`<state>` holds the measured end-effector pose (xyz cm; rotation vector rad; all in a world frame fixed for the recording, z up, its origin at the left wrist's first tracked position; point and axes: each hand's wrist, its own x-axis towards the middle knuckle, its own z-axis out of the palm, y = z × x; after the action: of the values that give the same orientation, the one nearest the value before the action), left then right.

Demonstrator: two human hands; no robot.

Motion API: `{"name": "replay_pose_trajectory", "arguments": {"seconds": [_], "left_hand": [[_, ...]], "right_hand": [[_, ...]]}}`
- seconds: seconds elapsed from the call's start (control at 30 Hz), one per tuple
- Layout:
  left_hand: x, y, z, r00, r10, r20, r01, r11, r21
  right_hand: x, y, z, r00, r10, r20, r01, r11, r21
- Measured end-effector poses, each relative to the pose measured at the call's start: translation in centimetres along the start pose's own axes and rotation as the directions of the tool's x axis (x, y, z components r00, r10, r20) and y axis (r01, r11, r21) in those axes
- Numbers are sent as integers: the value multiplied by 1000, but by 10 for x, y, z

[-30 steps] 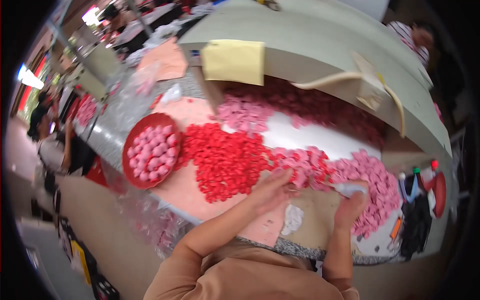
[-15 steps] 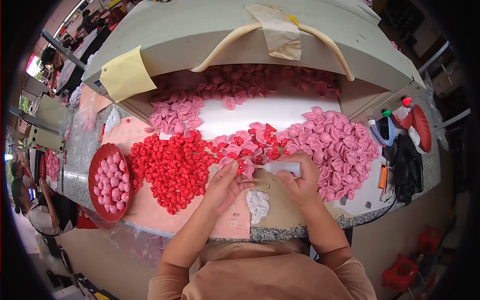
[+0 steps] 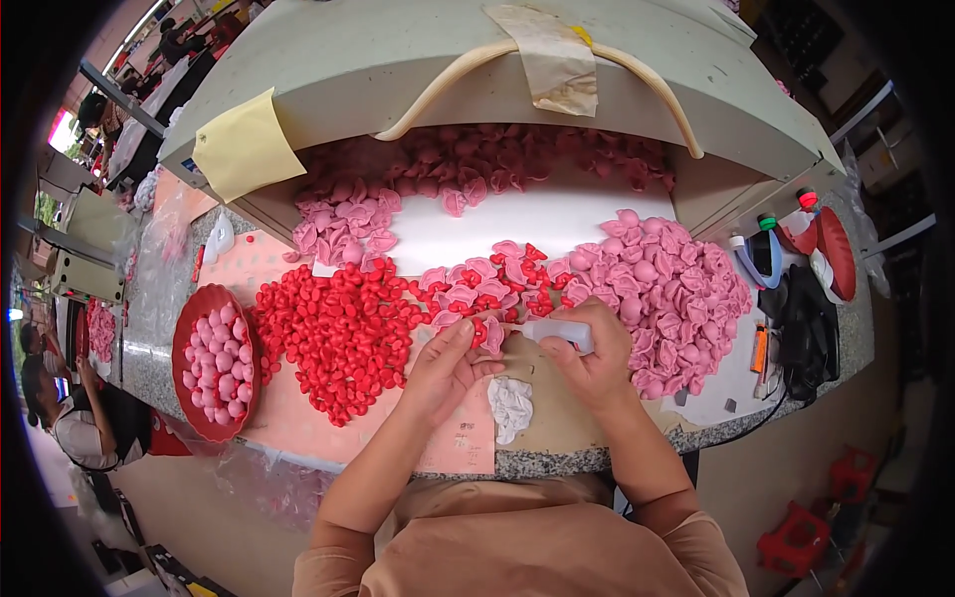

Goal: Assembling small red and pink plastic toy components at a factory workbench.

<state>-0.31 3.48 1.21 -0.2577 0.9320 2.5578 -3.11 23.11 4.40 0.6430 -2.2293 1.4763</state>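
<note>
Between the fingers of my left hand (image 3: 445, 370) is a pink shell-like piece (image 3: 492, 336) with a red piece on it. My right hand (image 3: 602, 358) is wrapped round a small translucent glue bottle (image 3: 559, 334), its thin nozzle pointing left at the pink piece. Whether the tip touches it I cannot tell. Just beyond my hands lie pink pieces with red parts on them (image 3: 482, 284). A heap of small glossy red pieces (image 3: 343, 338) spreads left of my left hand. On the right, beside my right hand, rises a pile of plain pink pieces (image 3: 667, 298).
A red scalloped bowl (image 3: 189, 403) of pink balls stands at the left edge. A crumpled white cloth (image 3: 511, 408) lies before me. A grey hooded box (image 3: 398, 90) overhangs the table's far side. Black fabric (image 3: 808, 328), an orange cutter (image 3: 760, 350) and bottles sit right.
My hands hold nearly the same pose over the same pink piece. The bottle has shifted very slightly left, and the whole view has drifted a little.
</note>
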Motion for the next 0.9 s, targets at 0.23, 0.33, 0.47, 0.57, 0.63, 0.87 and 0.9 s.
{"name": "replay_pose_trajectory", "arguments": {"seconds": [0.23, 0.33, 0.47, 0.57, 0.63, 0.87, 0.9], "left_hand": [[1, -2, -2, 1000, 2, 7, -2, 1000, 1], [0, -1, -3, 1000, -1, 24, 2, 1000, -28], [0, 0, -1, 1000, -6, 24, 7, 1000, -5], [0, -1, -3, 999, -12, 31, 13, 1000, -17], [-1, 0, 0, 1000, -1, 26, 1, 1000, 6], [0, -2, -1, 1000, 0, 29, -1, 1000, 18], [0, -2, -2, 1000, 4, 28, -4, 1000, 16]], "right_hand": [[0, -1, 1, 1000, 3, -5, -3, 1000, 15], [1, -1, 1, 1000, -3, -4, 3, 1000, 5], [1, 0, 0, 999, -49, 7, 49, 999, -4], [0, 1, 0, 999, -51, 6, 51, 999, -16], [0, 2, 1, 998, -57, 7, 57, 998, -23], [0, 3, 0, 997, -78, 15, 78, 996, -49], [0, 3, 0, 998, -61, 21, 62, 997, -48]]}}
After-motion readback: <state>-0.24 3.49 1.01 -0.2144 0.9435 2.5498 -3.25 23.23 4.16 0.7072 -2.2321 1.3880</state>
